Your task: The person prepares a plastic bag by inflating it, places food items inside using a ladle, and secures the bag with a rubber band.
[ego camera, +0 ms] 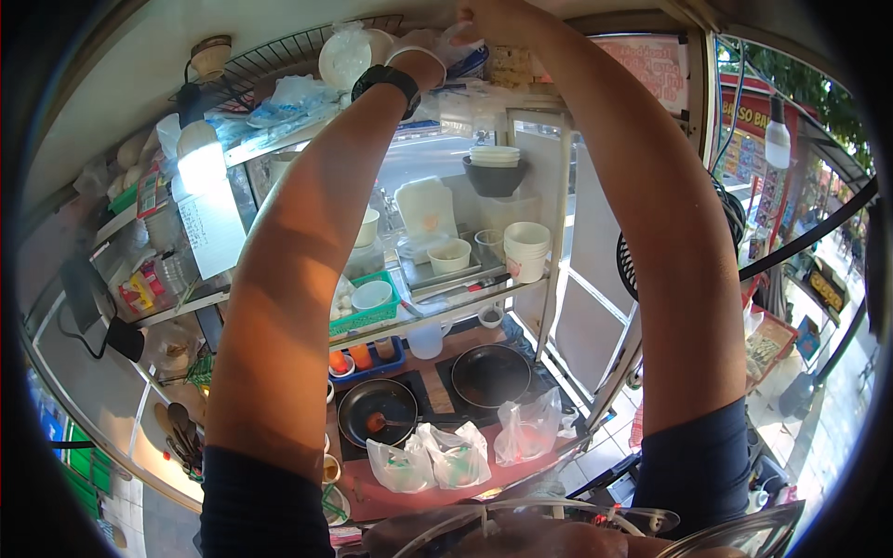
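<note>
Both my arms reach up to the top shelf of a food stall. My left hand point(422, 59), with a black wristwatch point(387, 87) on the wrist, is among clear plastic bags beside round white lids point(347, 57); its fingers are largely hidden. My right hand point(481, 17) is at the top edge near the same plastic, and its grip cannot be made out. Far below, knotted plastic bags point(457, 457) stand on the red counter point(370, 492), in front of two frying pans point(490, 375). A ladle point(377, 421) lies in the left pan.
A lit bulb point(202, 157) hangs at the left. Glass shelves hold stacked paper bowls point(527, 244), a black bowl point(494, 176), a green basket point(391, 310) and a red-handled knife point(488, 282). A blue tray point(398, 356) holds sauce bottles. A wire rack point(279, 52) runs under the roof.
</note>
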Demonstrator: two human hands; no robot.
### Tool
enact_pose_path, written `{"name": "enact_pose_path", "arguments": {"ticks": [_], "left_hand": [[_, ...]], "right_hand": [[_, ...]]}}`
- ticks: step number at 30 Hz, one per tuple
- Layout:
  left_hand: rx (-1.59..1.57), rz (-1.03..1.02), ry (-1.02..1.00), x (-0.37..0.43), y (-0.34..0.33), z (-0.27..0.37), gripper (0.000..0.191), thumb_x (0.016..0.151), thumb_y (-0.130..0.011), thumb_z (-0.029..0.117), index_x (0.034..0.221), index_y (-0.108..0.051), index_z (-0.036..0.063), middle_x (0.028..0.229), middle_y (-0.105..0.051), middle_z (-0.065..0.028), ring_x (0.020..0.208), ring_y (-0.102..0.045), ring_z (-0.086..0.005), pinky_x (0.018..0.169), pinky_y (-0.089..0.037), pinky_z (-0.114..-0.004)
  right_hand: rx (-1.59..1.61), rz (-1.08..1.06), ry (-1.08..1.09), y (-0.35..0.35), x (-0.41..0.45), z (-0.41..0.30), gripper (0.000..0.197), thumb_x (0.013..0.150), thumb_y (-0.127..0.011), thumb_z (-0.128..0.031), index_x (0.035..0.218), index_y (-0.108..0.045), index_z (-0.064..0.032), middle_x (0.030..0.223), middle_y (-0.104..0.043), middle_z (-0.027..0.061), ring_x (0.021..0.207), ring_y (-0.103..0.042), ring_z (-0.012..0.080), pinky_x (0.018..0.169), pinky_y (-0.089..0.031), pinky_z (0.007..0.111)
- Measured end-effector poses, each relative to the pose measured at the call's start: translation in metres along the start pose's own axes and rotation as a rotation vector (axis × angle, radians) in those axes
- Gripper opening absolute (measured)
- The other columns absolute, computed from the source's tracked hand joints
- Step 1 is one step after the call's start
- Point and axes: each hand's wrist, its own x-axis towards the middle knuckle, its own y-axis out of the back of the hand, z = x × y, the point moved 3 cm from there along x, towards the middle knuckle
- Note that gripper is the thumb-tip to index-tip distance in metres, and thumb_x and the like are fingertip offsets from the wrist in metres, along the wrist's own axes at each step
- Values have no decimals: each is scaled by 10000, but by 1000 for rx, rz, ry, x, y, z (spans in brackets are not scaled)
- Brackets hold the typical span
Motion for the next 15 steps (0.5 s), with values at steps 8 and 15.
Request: {"name": "enact_pose_path", "arguments": {"ticks": [8, 15], "left_hand": [[-255, 384, -383, 13, -16, 8, 303, 1043, -496, 166, 1315, -627, 133, 1225, -724, -131, 1123, -714, -283, 934, -577, -384], [189, 126, -96, 48, -21, 26, 352, 1048, -478, 267, 1302, -645, 90, 1256, -709, -166, 1117, -712, -327, 920, -568, -445]], "right_hand": [[-91, 16, 122, -3, -1, 1, 180, 874, -686, -236, 843, -769, -79, 879, -742, 140, 821, -699, 319, 725, -554, 463], [-778, 58, 451, -1, -3, -4, 229, 959, -638, -258, 894, -753, -71, 870, -741, 133, 853, -699, 295, 728, -556, 466]]}}
